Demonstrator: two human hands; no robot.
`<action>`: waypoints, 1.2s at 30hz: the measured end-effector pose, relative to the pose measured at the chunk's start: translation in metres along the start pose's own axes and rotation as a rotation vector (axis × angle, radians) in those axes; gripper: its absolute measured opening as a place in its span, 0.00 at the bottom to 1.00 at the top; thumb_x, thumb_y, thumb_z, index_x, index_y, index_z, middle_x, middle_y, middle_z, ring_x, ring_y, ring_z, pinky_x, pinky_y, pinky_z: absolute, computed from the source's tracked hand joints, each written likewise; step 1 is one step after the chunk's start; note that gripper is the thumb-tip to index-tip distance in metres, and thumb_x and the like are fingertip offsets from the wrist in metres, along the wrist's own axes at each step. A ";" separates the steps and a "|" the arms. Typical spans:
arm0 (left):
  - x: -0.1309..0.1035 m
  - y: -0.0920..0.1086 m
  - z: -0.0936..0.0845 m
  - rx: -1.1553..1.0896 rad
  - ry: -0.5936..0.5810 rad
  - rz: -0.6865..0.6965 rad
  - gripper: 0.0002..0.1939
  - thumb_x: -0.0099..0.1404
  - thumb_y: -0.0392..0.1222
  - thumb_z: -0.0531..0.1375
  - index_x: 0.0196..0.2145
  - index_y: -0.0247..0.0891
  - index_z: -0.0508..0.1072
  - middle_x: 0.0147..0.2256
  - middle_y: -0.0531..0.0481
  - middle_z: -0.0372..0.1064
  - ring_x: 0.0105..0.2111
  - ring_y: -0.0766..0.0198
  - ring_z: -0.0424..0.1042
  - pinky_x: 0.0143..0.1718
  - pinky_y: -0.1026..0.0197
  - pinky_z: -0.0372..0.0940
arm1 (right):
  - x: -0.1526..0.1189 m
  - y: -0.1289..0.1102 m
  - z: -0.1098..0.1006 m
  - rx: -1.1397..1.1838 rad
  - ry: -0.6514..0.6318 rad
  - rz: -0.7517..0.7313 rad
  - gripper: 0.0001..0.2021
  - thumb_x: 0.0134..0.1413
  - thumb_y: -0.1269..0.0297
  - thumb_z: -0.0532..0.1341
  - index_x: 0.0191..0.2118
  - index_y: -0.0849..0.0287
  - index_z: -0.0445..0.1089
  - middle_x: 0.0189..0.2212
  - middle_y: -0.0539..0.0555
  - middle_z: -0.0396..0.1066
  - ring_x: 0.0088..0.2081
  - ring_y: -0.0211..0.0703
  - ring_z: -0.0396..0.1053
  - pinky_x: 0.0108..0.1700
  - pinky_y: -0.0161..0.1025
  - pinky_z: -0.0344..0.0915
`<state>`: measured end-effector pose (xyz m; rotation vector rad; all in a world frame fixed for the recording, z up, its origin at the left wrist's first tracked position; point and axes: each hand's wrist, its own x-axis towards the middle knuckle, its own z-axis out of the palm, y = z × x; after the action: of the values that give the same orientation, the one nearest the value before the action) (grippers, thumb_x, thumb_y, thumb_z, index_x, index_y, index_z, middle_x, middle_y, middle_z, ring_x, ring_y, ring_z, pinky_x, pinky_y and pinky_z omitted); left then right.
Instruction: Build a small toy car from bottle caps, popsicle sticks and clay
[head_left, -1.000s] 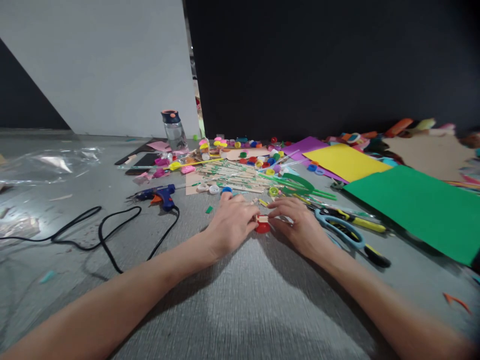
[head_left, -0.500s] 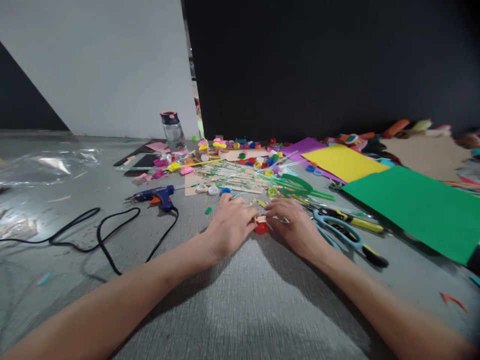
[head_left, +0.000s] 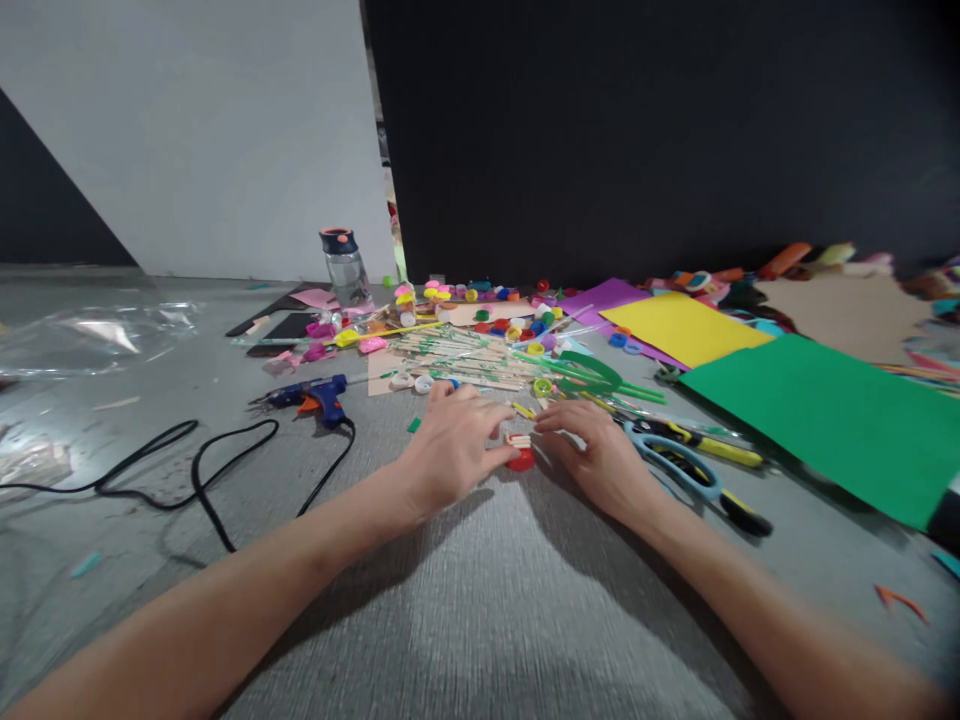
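Note:
A red bottle cap [head_left: 520, 461] lies on the grey table between my hands, with short pale wooden stick pieces [head_left: 518, 440] on top of it. My left hand [head_left: 454, 450] is open at its left side, thumb and fingers apart. The left thumb tip reaches the cap's edge; whether it touches cannot be made out. To the right, my right hand [head_left: 592, 455] rests with loosely bent fingers, apart from the cap and with nothing visible in them. Small yellow and pale scraps [head_left: 523, 410] lie just beyond the fingertips.
A blue glue gun [head_left: 319, 397] with a black cord lies left. Blue-handled scissors [head_left: 679, 465] and a yellow-black cutter [head_left: 720, 446] lie right, near green card [head_left: 825, 420]. Wooden sticks [head_left: 465, 355], coloured caps and a water bottle [head_left: 346, 270] stand behind.
The left fingers have opened and lifted off the stick pieces. My right fingers have drawn slightly away to the right, so the red cap and sticks show more fully.

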<state>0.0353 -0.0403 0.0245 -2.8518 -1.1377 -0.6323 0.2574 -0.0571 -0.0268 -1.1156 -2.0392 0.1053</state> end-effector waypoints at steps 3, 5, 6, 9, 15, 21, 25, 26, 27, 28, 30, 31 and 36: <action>0.002 0.000 -0.011 -0.025 0.120 -0.020 0.15 0.70 0.53 0.60 0.43 0.40 0.77 0.35 0.51 0.78 0.40 0.56 0.71 0.47 0.51 0.51 | -0.003 0.002 -0.003 0.002 0.006 0.018 0.06 0.64 0.71 0.60 0.39 0.56 0.74 0.42 0.56 0.77 0.47 0.52 0.72 0.51 0.54 0.66; 0.003 -0.001 -0.017 -0.025 0.210 -0.034 0.13 0.71 0.50 0.59 0.44 0.40 0.77 0.36 0.50 0.79 0.40 0.57 0.71 0.47 0.51 0.51 | -0.004 0.001 -0.004 0.006 0.003 0.020 0.05 0.64 0.70 0.60 0.39 0.56 0.74 0.42 0.57 0.77 0.46 0.52 0.71 0.51 0.54 0.67; 0.003 -0.002 -0.020 -0.023 0.236 -0.040 0.12 0.72 0.48 0.59 0.45 0.40 0.77 0.36 0.50 0.79 0.40 0.57 0.71 0.47 0.51 0.51 | -0.004 0.000 -0.005 0.007 0.000 0.018 0.05 0.64 0.69 0.61 0.39 0.56 0.74 0.42 0.57 0.77 0.46 0.52 0.71 0.51 0.53 0.67; 0.003 -0.005 -0.022 -0.008 0.193 -0.035 0.11 0.69 0.47 0.62 0.44 0.40 0.77 0.37 0.51 0.78 0.41 0.56 0.71 0.48 0.51 0.51 | -0.004 -0.003 -0.004 0.003 -0.015 -0.001 0.03 0.62 0.66 0.64 0.40 0.56 0.76 0.44 0.58 0.76 0.49 0.54 0.70 0.53 0.54 0.66; 0.001 -0.004 -0.010 0.033 -0.096 0.005 0.13 0.67 0.47 0.64 0.46 0.39 0.76 0.41 0.48 0.78 0.46 0.51 0.70 0.47 0.49 0.51 | -0.002 -0.006 0.002 -0.024 -0.033 -0.019 0.01 0.60 0.69 0.67 0.37 0.56 0.77 0.45 0.57 0.77 0.51 0.54 0.69 0.56 0.55 0.63; 0.000 0.000 0.004 0.021 -0.141 0.025 0.09 0.72 0.45 0.58 0.43 0.39 0.76 0.38 0.47 0.77 0.44 0.52 0.70 0.47 0.49 0.51 | -0.001 -0.006 0.006 -0.028 -0.023 -0.008 0.02 0.59 0.70 0.67 0.35 0.56 0.76 0.44 0.56 0.77 0.51 0.54 0.68 0.55 0.55 0.64; 0.000 0.002 0.008 -0.007 -0.149 0.018 0.10 0.73 0.43 0.56 0.40 0.38 0.76 0.36 0.48 0.76 0.41 0.53 0.70 0.46 0.49 0.51 | 0.000 -0.007 0.006 -0.019 -0.030 -0.005 0.03 0.59 0.71 0.66 0.35 0.56 0.76 0.44 0.56 0.77 0.52 0.54 0.68 0.56 0.55 0.64; 0.000 0.002 0.008 -0.013 -0.152 0.014 0.10 0.73 0.43 0.56 0.39 0.38 0.76 0.35 0.48 0.76 0.41 0.53 0.70 0.46 0.49 0.52 | 0.000 -0.008 0.006 -0.016 -0.033 -0.005 0.04 0.59 0.71 0.66 0.34 0.55 0.75 0.44 0.55 0.77 0.52 0.53 0.68 0.56 0.55 0.63; 0.000 0.002 0.008 -0.019 -0.153 0.010 0.10 0.73 0.42 0.56 0.39 0.37 0.76 0.35 0.48 0.76 0.40 0.54 0.70 0.46 0.49 0.52 | 0.000 -0.008 0.006 -0.013 -0.036 -0.006 0.04 0.59 0.72 0.66 0.34 0.55 0.75 0.44 0.55 0.77 0.52 0.53 0.68 0.56 0.54 0.63; 0.000 0.002 0.008 -0.024 -0.153 0.007 0.11 0.73 0.42 0.55 0.39 0.37 0.76 0.35 0.48 0.76 0.40 0.54 0.70 0.46 0.49 0.52 | 0.001 -0.008 0.006 -0.011 -0.038 -0.005 0.05 0.59 0.72 0.66 0.33 0.55 0.74 0.44 0.55 0.77 0.52 0.53 0.68 0.57 0.54 0.63; 0.000 0.002 0.008 -0.029 -0.147 0.004 0.11 0.74 0.42 0.55 0.38 0.38 0.76 0.35 0.48 0.76 0.40 0.54 0.70 0.46 0.49 0.52 | 0.001 -0.009 0.005 -0.006 -0.038 0.002 0.06 0.59 0.72 0.66 0.33 0.55 0.74 0.44 0.55 0.77 0.51 0.53 0.69 0.56 0.54 0.63; 0.000 0.002 0.008 -0.029 -0.144 0.003 0.11 0.74 0.43 0.55 0.38 0.38 0.76 0.35 0.48 0.75 0.40 0.55 0.70 0.46 0.50 0.52 | 0.002 -0.009 0.005 -0.003 -0.039 0.009 0.05 0.58 0.72 0.66 0.33 0.55 0.73 0.44 0.55 0.77 0.50 0.53 0.69 0.55 0.54 0.64; 0.000 0.002 0.008 -0.021 -0.140 0.009 0.10 0.73 0.43 0.56 0.39 0.38 0.76 0.36 0.48 0.76 0.41 0.54 0.70 0.45 0.50 0.51 | 0.002 -0.011 0.003 0.020 -0.051 0.046 0.06 0.57 0.74 0.66 0.38 0.56 0.73 0.40 0.55 0.77 0.44 0.52 0.71 0.48 0.50 0.66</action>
<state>0.0391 -0.0410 0.0176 -2.9582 -1.1403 -0.4534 0.2476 -0.0612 -0.0229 -1.1589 -2.0530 0.1780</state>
